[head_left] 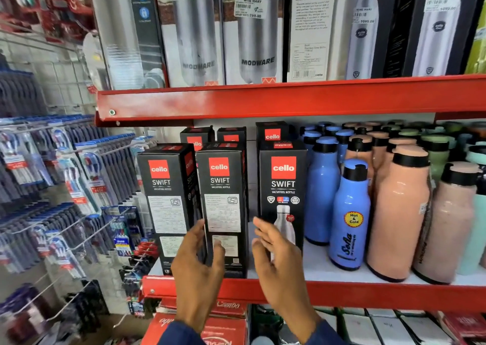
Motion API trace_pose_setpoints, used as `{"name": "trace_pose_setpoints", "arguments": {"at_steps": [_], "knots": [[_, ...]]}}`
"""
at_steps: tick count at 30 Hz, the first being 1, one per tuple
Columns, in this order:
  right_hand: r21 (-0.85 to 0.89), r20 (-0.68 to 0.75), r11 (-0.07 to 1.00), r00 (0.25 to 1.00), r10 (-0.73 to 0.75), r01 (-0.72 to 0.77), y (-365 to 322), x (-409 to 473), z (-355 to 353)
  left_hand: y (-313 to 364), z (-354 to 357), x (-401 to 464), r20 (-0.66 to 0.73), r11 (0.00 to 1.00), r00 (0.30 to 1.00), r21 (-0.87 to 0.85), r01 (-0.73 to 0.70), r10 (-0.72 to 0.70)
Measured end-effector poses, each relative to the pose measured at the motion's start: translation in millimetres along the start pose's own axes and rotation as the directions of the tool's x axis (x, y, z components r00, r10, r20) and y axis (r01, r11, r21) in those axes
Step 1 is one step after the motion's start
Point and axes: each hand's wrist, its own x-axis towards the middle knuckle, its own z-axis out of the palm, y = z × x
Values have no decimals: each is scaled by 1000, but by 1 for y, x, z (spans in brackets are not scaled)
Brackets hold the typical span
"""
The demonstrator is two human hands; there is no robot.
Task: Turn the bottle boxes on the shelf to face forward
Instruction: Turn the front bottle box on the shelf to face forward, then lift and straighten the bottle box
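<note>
The left hand clasps the lower part of the middle box, thumb on its printed face. The right hand hangs loose, fingers spread, before the right box. These tall black cardboard boxes read "cello SWIFT" and stand at the red shelf front edge, left end.

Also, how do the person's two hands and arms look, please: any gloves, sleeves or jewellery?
The left hand and the right hand are bare: no gloves, no visible ring. A dark blue left sleeve and a matching right sleeve reach to the wrists. No watch or marking shows.
</note>
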Motion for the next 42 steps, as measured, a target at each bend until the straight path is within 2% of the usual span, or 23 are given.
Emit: {"name": "trace_pose_setpoints", "arguments": {"at_steps": [5,8,13,18,21,24,27,30,33,38,42], "knots": [[-148,26,988,999,47,-43,4,13,20,-2,11,0,82,995,996,91,-36,28],[-122,10,989,996,84,-82,1,21,29,-5,14,7,130,994,991,111,-21,6],[-43,-56,997,996,66,-69,-14,15,23,-1,13,7,114,999,993,-32,12,-9],[29,-84,1000,996,-1,4,-31,0,20,-1,14,5,32,979,998,-195,60,-55],[60,-97,997,995,-31,37,-39,-6,16,5,6,6,-37,974,999,-226,8,-17],[11,-153,997,986,-72,75,-41,-10,7,4,-8,7,-58,964,997,-256,-68,55],[-16,-177,1000,984,-23,21,-32,-10,-1,1,-26,11,18,942,994,-322,-94,105],[-8,-17,998,998,62,-62,-26,-7,-5,-8,-38,16,119,912,985,-405,-66,124],[19,100,997,992,79,-81,-31,-9,-1,-9,-43,20,261,884,954,-468,-10,149],[54,22,998,999,36,-37,-20,-10,8,-10,-39,28,427,885,883,-465,33,192],[-6,-62,999,998,31,-31,-7,-4,19,-16,-29,34,447,905,877,-424,34,177]]}}
